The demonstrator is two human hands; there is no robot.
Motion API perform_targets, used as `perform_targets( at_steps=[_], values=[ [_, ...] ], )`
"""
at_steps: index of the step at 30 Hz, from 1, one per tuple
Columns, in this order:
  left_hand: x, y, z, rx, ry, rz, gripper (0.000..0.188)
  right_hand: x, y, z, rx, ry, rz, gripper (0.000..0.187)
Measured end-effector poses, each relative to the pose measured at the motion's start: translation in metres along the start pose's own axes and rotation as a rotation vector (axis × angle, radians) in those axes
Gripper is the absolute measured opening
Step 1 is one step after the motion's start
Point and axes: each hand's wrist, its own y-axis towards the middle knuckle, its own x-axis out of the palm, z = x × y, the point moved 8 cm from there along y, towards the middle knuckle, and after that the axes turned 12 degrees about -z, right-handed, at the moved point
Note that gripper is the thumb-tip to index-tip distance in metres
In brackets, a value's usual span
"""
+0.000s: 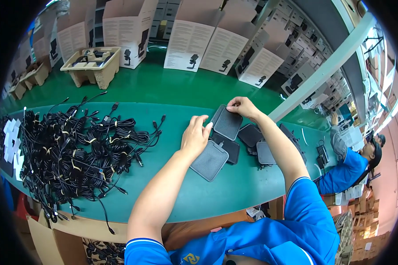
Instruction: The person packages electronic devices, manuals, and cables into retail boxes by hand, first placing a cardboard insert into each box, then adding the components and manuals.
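Dark mesh panel (228,126) is at abt. mid desk (163,201), tilted, above/overlapping the far edge of a black panel (231,150); another edge shows just behind it, can't tell if that's a separate pc. R hand (245,108) has its fingers pinching the panel's far rim, thumb vs. fingertips; L hand (194,138) is just beside the near-L edge, fingers loosely curled, thumb apart w/ a gap betw., can't tell if it's touching. Handling (my est.): light, thin, fairly stiff, prob. plastic rim w/ mesh face; mesh may dent or scuff, so best hold is opp. edges/corners, not mid-face. Texture shd. give OK grip, smooth rim maybe slippier. Grey mesh panel (210,161) lies flat nearer the body, more in a dark stack (252,134) to the R. Desk top is smooth teal, so pcs. prob. slide easily; big heap of black cables (75,154) w/ ties on the L, white cards (12,141) past it. Behind: glossy green shelf w/ pulp tray (99,75) + open white boxes (189,44). Metal post (325,66) on the R, co-worker (347,170) in blue seated beyond, brown cartons (365,221) lower R, open carton (59,243) below desk L.
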Motion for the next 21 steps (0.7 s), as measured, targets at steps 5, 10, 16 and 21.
perform_targets(
  at_steps=[5,10,16,21],
  values=[
    [-0.007,-0.002,-0.004,-0.063,-0.116,0.061,0.046,-0.001,-0.037,-0.09,-0.315,-0.277,0.19,0.011],
    [-0.012,-0.001,0.002,-0.103,0.007,0.031,0.039,0.024,-0.073,-0.155,-0.58,-0.301,0.139,0.015],
    [-0.031,-0.004,0.002,0.049,0.018,0.264,0.027,0.055,-0.062,-0.18,-0.721,-0.202,0.07,0.024],
    [-0.043,-0.007,-0.019,-0.138,-0.26,0.248,0.029,0.062,-0.026,-0.162,-0.654,0.373,0.097,0.024]
  ],
)
